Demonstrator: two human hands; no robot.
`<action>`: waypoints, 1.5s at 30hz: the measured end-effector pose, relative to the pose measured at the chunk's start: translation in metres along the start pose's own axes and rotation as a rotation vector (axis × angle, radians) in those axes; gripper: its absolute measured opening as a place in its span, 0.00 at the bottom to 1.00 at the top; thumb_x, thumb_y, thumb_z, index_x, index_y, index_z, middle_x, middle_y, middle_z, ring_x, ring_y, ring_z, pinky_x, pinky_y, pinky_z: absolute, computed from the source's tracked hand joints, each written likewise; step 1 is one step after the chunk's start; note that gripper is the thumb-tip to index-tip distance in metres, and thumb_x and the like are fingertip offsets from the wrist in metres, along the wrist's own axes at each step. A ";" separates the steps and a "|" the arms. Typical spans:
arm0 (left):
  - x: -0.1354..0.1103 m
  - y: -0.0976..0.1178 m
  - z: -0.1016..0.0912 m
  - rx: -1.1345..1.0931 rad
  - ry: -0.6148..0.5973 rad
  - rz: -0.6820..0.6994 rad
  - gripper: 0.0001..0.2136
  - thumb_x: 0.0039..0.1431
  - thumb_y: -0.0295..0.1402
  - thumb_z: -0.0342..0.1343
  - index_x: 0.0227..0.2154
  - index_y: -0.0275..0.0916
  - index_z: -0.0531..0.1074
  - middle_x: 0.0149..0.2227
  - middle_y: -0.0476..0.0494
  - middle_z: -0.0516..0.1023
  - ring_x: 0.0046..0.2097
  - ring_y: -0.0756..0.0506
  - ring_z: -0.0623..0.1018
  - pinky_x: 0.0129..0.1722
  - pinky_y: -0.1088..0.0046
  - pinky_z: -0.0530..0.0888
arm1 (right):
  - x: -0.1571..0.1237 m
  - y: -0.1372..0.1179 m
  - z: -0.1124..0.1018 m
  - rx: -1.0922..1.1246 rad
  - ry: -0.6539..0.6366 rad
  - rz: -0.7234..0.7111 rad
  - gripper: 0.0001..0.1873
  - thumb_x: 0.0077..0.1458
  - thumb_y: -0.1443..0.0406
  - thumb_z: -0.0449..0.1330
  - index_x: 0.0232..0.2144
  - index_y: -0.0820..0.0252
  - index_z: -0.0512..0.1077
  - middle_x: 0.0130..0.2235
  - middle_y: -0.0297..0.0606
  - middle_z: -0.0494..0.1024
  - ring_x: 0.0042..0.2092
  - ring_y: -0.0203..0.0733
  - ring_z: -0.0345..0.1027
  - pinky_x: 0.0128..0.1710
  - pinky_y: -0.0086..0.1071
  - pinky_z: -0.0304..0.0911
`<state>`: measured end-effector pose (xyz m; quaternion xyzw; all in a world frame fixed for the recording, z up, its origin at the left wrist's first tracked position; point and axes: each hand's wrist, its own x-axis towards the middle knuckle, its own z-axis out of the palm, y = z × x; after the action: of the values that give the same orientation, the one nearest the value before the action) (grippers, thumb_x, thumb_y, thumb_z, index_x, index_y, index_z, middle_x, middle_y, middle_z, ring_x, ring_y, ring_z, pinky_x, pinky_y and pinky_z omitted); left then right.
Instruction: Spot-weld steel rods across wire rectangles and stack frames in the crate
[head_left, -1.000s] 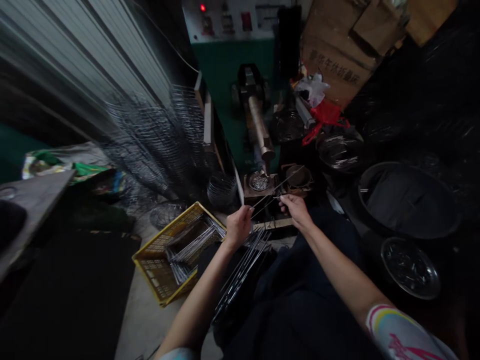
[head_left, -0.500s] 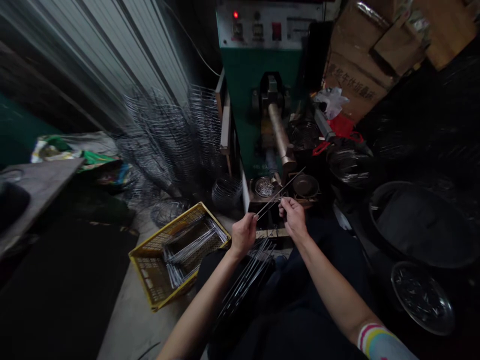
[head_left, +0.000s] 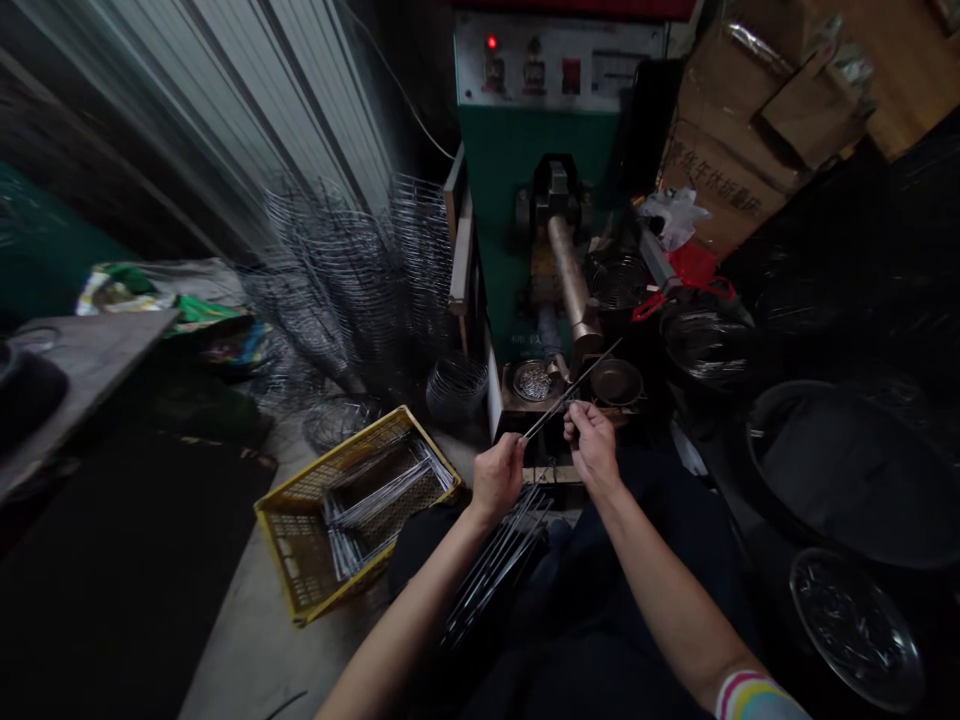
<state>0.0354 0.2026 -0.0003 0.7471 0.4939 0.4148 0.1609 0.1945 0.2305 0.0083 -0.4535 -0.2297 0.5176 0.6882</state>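
My left hand (head_left: 499, 478) is closed in a pinch on the near end of a thin metal rod (head_left: 574, 388). The rod slants up and to the right, its far end beneath the bronze-coloured arm (head_left: 574, 280) of a green machine (head_left: 495, 200). Close beside the rod, the fingers of my right hand (head_left: 594, 445) are pinched together; what they hold is too small to make out. Just beyond my hands are a round dish of small metal bits (head_left: 534, 381) and a darker round dish (head_left: 616, 381). Several metal rods (head_left: 499, 560) lie across my lap, partly behind my left forearm.
A yellow plastic crate (head_left: 281, 515) holding metal rods stands on the floor at left. Behind it rise stacks of wire frames (head_left: 330, 260). On the right are a large dark round tub (head_left: 757, 450), a clear dish of small pieces (head_left: 855, 625) and cardboard boxes (head_left: 720, 170).
The view has shifted slightly, so most of the scene sits lower and farther right. Both hands keep their pinch, and the rod still slants towards the machine.
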 end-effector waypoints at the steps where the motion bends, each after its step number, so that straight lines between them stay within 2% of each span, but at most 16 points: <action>1: 0.001 0.001 0.000 -0.003 0.003 0.000 0.09 0.67 0.32 0.46 0.35 0.38 0.70 0.25 0.48 0.73 0.24 0.51 0.72 0.28 0.77 0.64 | 0.001 0.000 0.000 0.001 0.001 -0.002 0.16 0.41 0.58 0.71 0.25 0.61 0.70 0.23 0.28 0.68 0.22 0.27 0.57 0.20 0.22 0.53; 15: 0.009 0.003 0.003 -0.030 0.008 -0.026 0.10 0.67 0.33 0.46 0.33 0.38 0.70 0.24 0.50 0.72 0.24 0.52 0.71 0.27 0.77 0.63 | 0.009 -0.001 -0.001 0.001 0.007 -0.010 0.16 0.41 0.57 0.71 0.26 0.61 0.71 0.24 0.29 0.69 0.22 0.26 0.57 0.20 0.22 0.53; 23: 0.005 0.004 0.001 -0.008 0.015 0.000 0.09 0.67 0.32 0.45 0.34 0.38 0.69 0.25 0.49 0.72 0.25 0.51 0.72 0.28 0.77 0.64 | 0.007 -0.006 0.002 0.003 0.009 -0.006 0.16 0.41 0.58 0.70 0.27 0.61 0.71 0.24 0.29 0.69 0.22 0.27 0.57 0.19 0.22 0.53; 35: 0.006 0.005 0.002 -0.006 0.018 -0.041 0.10 0.68 0.33 0.44 0.33 0.39 0.69 0.26 0.48 0.73 0.26 0.51 0.72 0.28 0.77 0.64 | 0.006 -0.006 0.007 -0.022 0.022 0.013 0.16 0.40 0.57 0.70 0.27 0.60 0.71 0.24 0.28 0.69 0.22 0.27 0.57 0.19 0.22 0.53; 45: 0.015 0.004 0.000 -0.003 0.011 -0.032 0.10 0.67 0.32 0.45 0.34 0.39 0.69 0.26 0.48 0.73 0.26 0.51 0.73 0.28 0.77 0.64 | 0.015 -0.004 0.008 -0.011 0.005 0.029 0.16 0.41 0.58 0.70 0.27 0.61 0.70 0.24 0.28 0.69 0.21 0.26 0.56 0.18 0.21 0.53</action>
<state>0.0402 0.2136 0.0088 0.7365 0.5062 0.4169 0.1660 0.1956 0.2467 0.0133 -0.4619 -0.2242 0.5250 0.6788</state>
